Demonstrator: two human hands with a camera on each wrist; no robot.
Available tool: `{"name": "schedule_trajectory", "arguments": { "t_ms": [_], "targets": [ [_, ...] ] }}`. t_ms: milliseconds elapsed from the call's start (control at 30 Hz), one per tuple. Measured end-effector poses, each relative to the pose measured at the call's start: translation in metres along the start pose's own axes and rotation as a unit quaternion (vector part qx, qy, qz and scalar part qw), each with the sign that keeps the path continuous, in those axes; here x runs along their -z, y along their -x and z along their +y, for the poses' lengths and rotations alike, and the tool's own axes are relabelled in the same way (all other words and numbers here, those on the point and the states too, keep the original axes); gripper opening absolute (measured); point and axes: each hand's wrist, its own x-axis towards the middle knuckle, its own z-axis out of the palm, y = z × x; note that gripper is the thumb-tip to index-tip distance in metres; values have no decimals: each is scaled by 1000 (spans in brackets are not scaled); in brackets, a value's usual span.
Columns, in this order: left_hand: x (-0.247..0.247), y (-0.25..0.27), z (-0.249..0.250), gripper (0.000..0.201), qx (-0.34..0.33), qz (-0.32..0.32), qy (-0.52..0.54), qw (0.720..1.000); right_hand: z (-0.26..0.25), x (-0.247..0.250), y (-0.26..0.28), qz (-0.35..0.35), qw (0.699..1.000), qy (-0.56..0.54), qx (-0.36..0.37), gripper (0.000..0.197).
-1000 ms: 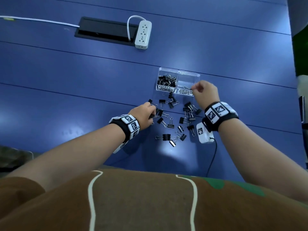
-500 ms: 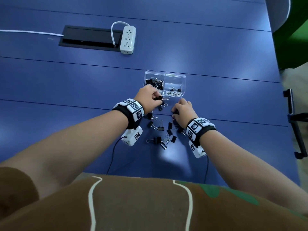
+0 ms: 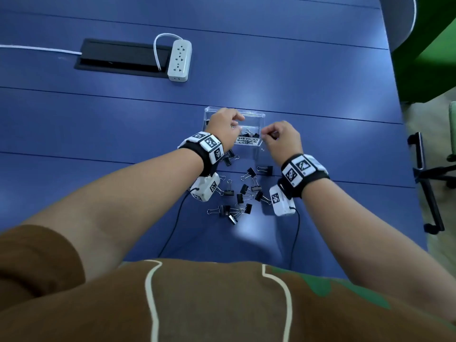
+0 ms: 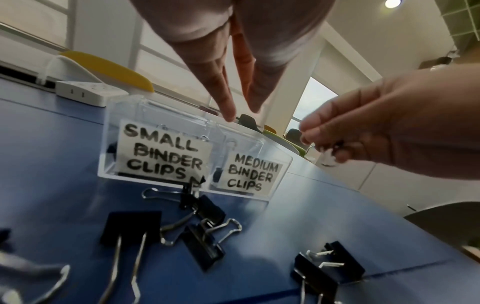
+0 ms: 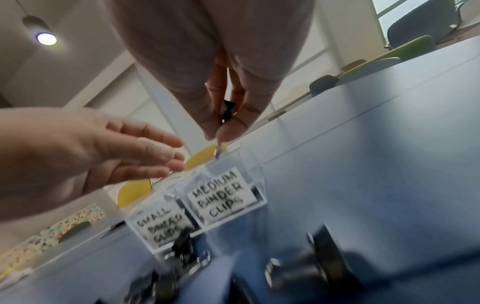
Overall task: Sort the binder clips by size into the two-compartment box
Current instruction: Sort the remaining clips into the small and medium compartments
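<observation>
A clear two-compartment box (image 3: 256,115) stands on the blue table, labelled SMALL BINDER CLIPS (image 4: 163,152) on the left and MEDIUM BINDER CLIPS (image 4: 250,175) on the right. My left hand (image 3: 235,124) hovers over the small compartment, fingers straight and empty (image 4: 242,113). My right hand (image 3: 266,136) is at the medium compartment's right edge. It pinches a black binder clip (image 5: 228,109) between thumb and fingers, wire handle pointing down. Several loose black clips (image 3: 244,193) lie scattered just in front of the box, between my wrists. Some clips lie in the medium compartment; the small one is hidden by my hand.
A white power strip (image 3: 179,60) and a black cable slot (image 3: 118,58) lie at the far left of the table (image 3: 320,82). The table's right edge runs close by, with a black chair base (image 3: 424,174) on the floor beyond. Wrist-camera cables trail toward my body.
My left hand rose from the box front to above the small compartment and its fingers straightened. My right hand lifted off the clip pile with a clip and moved up to the medium compartment.
</observation>
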Motion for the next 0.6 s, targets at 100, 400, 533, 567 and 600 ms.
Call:
{"name": "schedule_trajectory", "arguments": {
  "t_ms": [100,400,533,567,600],
  "targets": [
    [5,12,-7,13,6,30,22,999,-14,1,-19,5,1000,-13,2,11],
    [0,55,-47,24,-6,-64,-105,992,-14,-14,-3,-39,998,26,37,19],
    [-12,53,-53,48,-61,-148,-197,967,0,-23,26,-159,977,130,57,29],
    [-15,50,-55,52,-70,-163,-217,960,3,-25,31,-199,964,163,62,33],
    [-18,48,-58,55,-75,-175,-233,954,7,-27,36,-232,952,188,67,36]
  ]
}}
